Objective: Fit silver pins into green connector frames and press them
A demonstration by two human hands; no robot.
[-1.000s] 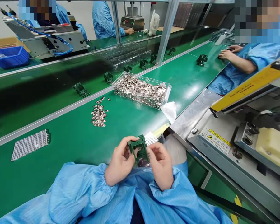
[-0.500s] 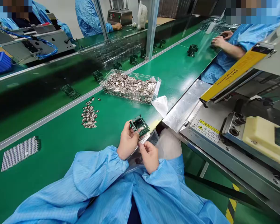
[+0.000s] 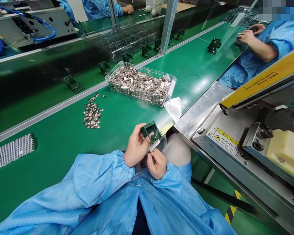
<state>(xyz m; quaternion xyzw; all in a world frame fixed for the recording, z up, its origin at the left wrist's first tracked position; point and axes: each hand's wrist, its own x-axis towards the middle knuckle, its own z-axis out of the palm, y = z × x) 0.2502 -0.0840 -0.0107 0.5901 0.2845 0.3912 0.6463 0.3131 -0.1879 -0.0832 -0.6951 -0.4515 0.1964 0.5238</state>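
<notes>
My left hand [image 3: 138, 146] is closed on a green circuit board assembly [image 3: 151, 131] with a square frame, its thumb across the near edge. Just below the board shows a pale strip with rows of small parts [image 3: 153, 145]; whether my left fingers also hold it is hidden. My right hand [image 3: 157, 164] is just below the strip with thumb and forefinger pinched together. Anything between those fingertips is too small to make out. Beneath both hands lies a clear plastic bag [image 3: 143, 163], partly covered by them.
Small metal pieces fill a clear box [image 3: 171, 88]; more lie in a loose pile [image 3: 92, 112]. A block of striped parts [image 3: 13, 150] sits at left. Several boards [image 3: 72, 84] line the far rail. A yellow-armed machine [image 3: 267, 78] stands right, near a co-worker's hands [image 3: 250, 35].
My right hand has drawn slightly down, away from the strip below the board. The board in my left hand has shifted and turned a little. The whole view has swung slightly.
</notes>
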